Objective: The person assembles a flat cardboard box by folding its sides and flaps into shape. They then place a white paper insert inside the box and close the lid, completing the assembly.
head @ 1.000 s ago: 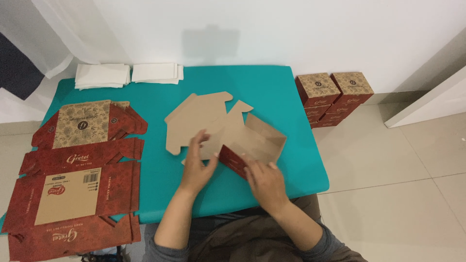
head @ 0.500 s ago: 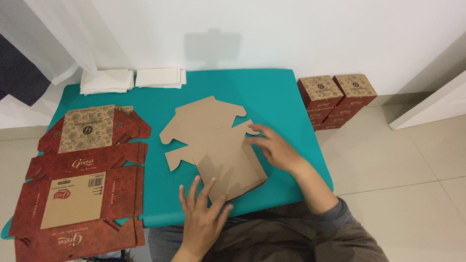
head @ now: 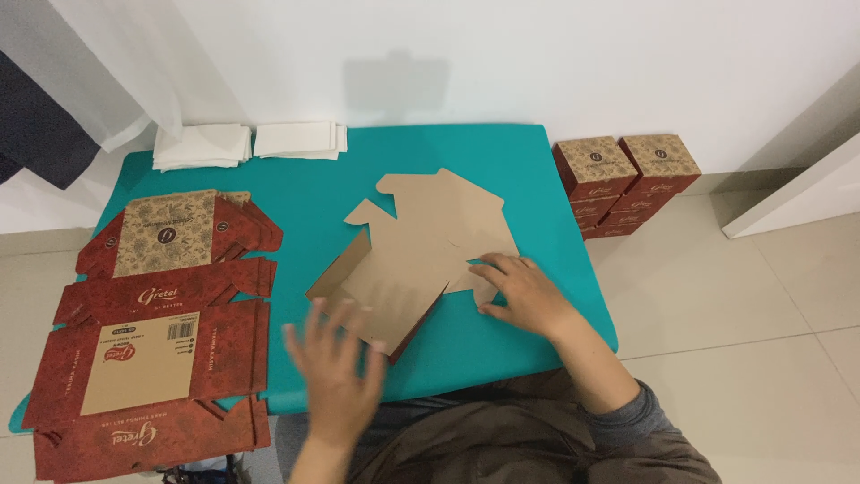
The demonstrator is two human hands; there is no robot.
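A flat brown cardboard box blank (head: 421, 246) lies plain side up on the teal table (head: 502, 161), with its left flap raised a little. My right hand (head: 520, 291) presses flat on the blank's right edge. My left hand (head: 336, 372) hovers blurred just below the blank's near corner, fingers spread, holding nothing.
A pile of unfolded red printed box blanks (head: 157, 314) covers the table's left end and overhangs it. Two stacks of white folded paper (head: 246, 143) lie at the far edge. Finished red and brown boxes (head: 627, 179) are stacked on the tiled floor to the right.
The half-folded box has been laid out flat. My right hand stays on its right edge, and my left hand has moved up and left toward its near corner.
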